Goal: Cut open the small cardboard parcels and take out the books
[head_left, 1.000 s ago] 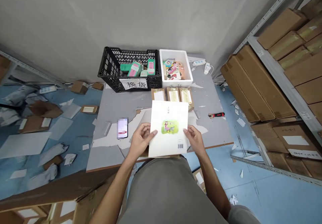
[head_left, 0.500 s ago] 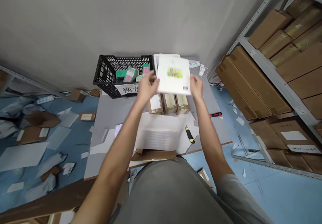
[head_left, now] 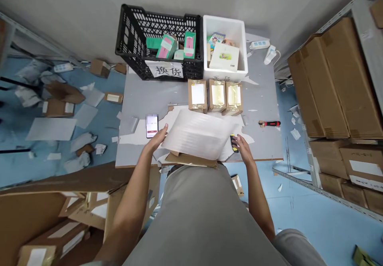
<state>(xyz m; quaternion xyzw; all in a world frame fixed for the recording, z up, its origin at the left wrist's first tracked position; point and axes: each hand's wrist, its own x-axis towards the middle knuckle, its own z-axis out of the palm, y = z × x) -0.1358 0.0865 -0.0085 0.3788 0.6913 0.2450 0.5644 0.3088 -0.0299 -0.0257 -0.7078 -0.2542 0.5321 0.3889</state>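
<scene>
A sheet of white foam wrap [head_left: 199, 132] lies between my hands, partly over a flattened piece of brown cardboard [head_left: 191, 160] at the table's front edge. My left hand [head_left: 157, 138] is open at the sheet's left side, close to a phone [head_left: 152, 126] with a lit screen. On the other side, my right hand [head_left: 243, 148] is open beside a black and yellow box cutter [head_left: 234, 143], holding nothing that I can see. A white book [head_left: 225, 56] with a small green picture lies in the white foam box [head_left: 244, 54], on top of other books.
A black crate [head_left: 128, 58] with green and pink boxes stands left of the foam box. Three taped cartons [head_left: 217, 95] sit before it. A red-handled tool [head_left: 269, 124] lies at the right. Shelved cartons [head_left: 332, 82] stand right; an open large carton [head_left: 74, 184] is at lower left.
The white book has left my hands and now rests in the foam box. Both hands have come back toward me, to either side of the foam wrap. The view has tilted down.
</scene>
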